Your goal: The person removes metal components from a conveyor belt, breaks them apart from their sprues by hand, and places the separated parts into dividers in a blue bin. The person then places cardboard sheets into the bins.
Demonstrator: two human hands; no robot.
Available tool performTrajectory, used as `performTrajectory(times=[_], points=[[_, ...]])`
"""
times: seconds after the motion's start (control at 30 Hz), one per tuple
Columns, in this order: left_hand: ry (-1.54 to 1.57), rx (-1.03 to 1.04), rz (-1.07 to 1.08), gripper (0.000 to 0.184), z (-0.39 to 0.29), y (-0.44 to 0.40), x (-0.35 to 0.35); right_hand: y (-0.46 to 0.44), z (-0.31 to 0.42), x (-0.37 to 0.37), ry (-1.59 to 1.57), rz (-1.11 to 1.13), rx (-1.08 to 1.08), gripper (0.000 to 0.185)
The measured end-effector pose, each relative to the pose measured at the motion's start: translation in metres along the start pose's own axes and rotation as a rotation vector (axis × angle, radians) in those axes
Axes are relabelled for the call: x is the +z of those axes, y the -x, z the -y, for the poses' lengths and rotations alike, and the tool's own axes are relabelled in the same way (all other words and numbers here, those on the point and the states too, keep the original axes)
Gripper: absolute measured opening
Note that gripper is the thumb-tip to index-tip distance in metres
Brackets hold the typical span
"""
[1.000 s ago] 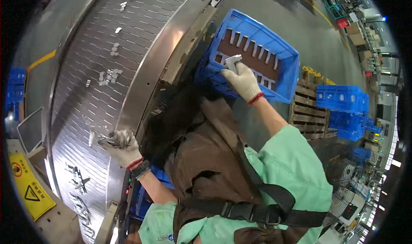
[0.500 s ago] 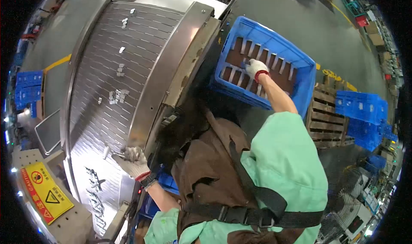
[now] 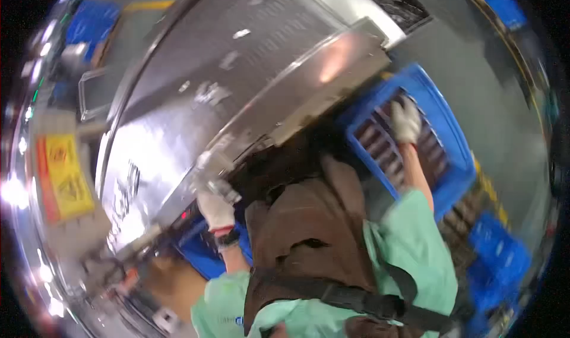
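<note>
My left hand (image 3: 215, 207), in a white glove with a dark wristband, is beside the near edge of the metal conveyor (image 3: 178, 115). Its fingers are curled around small shiny metal parts (image 3: 224, 189), blurred by motion. Over on the right, my right hand (image 3: 407, 123), also gloved, reaches inside the blue crate (image 3: 460, 160). Its fingers look stretched out over the brown layer, with nothing discernible in them. Pale strips stand in rows on that layer (image 3: 383, 151). More small silvery pieces (image 3: 211, 93) lie scattered on the conveyor.
A yellow caution label (image 3: 65, 174) is on the machine at the left. Below the conveyor edge sits another blue bin (image 3: 202, 252). Blue crates (image 3: 499, 255) stand at the lower right near a wooden pallet (image 3: 457, 219).
The whole view has swung round and blurred. My left hand has drawn back from the conveyor surface to its edge. Inside the crate, my right hand has moved toward the far end, its fingers extended.
</note>
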State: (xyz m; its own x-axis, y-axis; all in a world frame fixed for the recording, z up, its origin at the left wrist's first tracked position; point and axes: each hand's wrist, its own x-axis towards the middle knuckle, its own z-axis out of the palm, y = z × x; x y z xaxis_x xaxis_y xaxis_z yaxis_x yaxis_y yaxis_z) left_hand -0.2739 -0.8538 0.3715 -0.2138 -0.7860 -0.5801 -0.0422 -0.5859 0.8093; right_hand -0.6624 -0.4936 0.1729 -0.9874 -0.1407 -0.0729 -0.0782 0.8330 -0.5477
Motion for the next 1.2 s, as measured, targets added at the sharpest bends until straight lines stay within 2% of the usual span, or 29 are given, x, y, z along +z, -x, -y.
performTrajectory(times=[0.03,0.07,0.1,0.17,0.23,0.27,0.3,0.33,0.37,0.43,0.47,0.53,0.6,0.63,0.7,0.77,0.8,0.83,0.87,0.9,0.93,0.97,1.0,1.03,1.1,1.13,1.17,1.2], points=[[-0.428,0.099,-0.054,0.025,0.009,-0.003,0.004,0.005,0.019,-0.010,-0.106,-0.106,-0.111,0.049],[-0.602,0.296,-0.012,0.027,0.014,0.000,0.012,0.023,0.052,-0.022,-0.246,-0.096,-0.209,0.052],[-0.503,0.106,-0.004,0.054,0.001,0.010,0.028,0.039,0.091,-0.035,-0.388,-0.083,-0.299,0.056],[-0.856,0.397,0.224,0.052,-0.001,0.013,0.047,0.068,0.172,-0.056,-0.512,-0.006,-0.752,0.066],[-1.033,0.404,0.364,0.038,-0.013,0.035,0.078,0.104,0.239,-0.075,-0.406,0.092,-1.003,0.075],[-0.925,0.293,0.308,0.033,-0.035,0.063,0.104,0.113,0.263,-0.079,-0.426,0.153,-1.095,0.074],[-0.794,0.625,0.462,0.034,-0.014,0.054,0.097,0.120,0.279,-0.076,-0.445,0.210,-1.182,0.072],[-0.742,0.564,0.476,0.035,-0.019,0.064,0.101,0.119,0.284,-0.066,-0.566,0.266,-1.090,0.065],[-0.726,0.583,0.452,0.036,-0.020,0.070,0.101,0.115,0.290,-0.060,-0.618,0.219,-1.097,0.056],[-0.734,0.699,0.360,0.037,-0.017,0.077,0.102,0.116,0.296,-0.053,-0.699,0.306,-1.024,0.047],[-0.759,0.796,0.294,0.037,-0.015,0.078,0.100,0.114,0.299,-0.047,-0.740,0.445,-0.927,0.045],[-0.861,0.738,0.224,0.036,-0.015,0.079,0.092,0.111,0.305,-0.036,-0.791,0.715,-0.705,0.042],[-0.943,0.621,0.150,0.037,-0.013,0.071,0.082,0.110,0.317,-0.028,-0.776,0.854,-0.728,0.041],[-0.916,0.667,0.158,0.038,-0.011,0.067,0.073,0.111,0.322,-0.024,-0.767,0.921,-0.729,0.041],[-0.854,0.580,0.184,0.042,-0.012,0.077,0.063,0.110,0.321,-0.009,-0.814,1.167,-0.645,0.042],[-0.978,0.801,0.274,0.040,-0.018,0.074,0.061,0.116,0.319,0.012,-0.927,1.403,-0.555,0.038],[-1.046,0.906,0.334,0.039,-0.022,0.074,0.061,0.134,0.309,0.030,-1.050,1.453,-0.343,0.034],[-1.118,0.899,0.458,0.035,-0.035,0.073,0.070,0.151,0.296,0.048,-1.187,1.478,-0.114,0.032],[-1.024,0.947,0.449,0.034,-0.036,0.064,0.063,0.170,0.284,0.065,-1.320,1.470,0.110,0.030],[-0.941,0.990,0.431,0.032,-0.037,0.057,0.052,0.170,0.295,0.061,-1.228,1.435,-0.016,0.030],[-0.894,0.915,0.392,0.032,-0.043,0.056,0.039,0.169,0.308,0.057,-1.134,1.392,-0.135,0.031],[-0.843,0.848,0.359,0.033,-0.049,0.055,0.028,0.163,0.316,0.058,-1.012,1.333,-0.342,0.030],[-0.745,0.783,0.329,0.033,-0.048,0.051,0.017,0.163,0.343,0.025,-0.794,1.200,-0.280,0.031],[-0.661,0.738,0.312,0.032,-0.048,0.053,0.010,0.166,0.372,-0.005,-0.555,1.030,-0.482,0.034],[-0.495,0.640,0.263,0.031,-0.047,0.056,-0.004,0.176,0.397,-0.011,-0.504,0.885,-0.680,0.038],[-0.512,0.780,0.196,0.030,-0.036,0.045,-0.010,0.180,0.410,-0.012,-0.537,0.991,-0.649,0.038],[-0.258,0.908,0.141,0.028,-0.026,0.033,-0.010,0.185,0.422,-0.009,-0.560,1.103,-0.617,0.038],[-0.150,0.812,0.083,0.028,-0.034,0.034,-0.015,0.195,0.413,0.011,-0.639,1.283,-0.333,0.039]])
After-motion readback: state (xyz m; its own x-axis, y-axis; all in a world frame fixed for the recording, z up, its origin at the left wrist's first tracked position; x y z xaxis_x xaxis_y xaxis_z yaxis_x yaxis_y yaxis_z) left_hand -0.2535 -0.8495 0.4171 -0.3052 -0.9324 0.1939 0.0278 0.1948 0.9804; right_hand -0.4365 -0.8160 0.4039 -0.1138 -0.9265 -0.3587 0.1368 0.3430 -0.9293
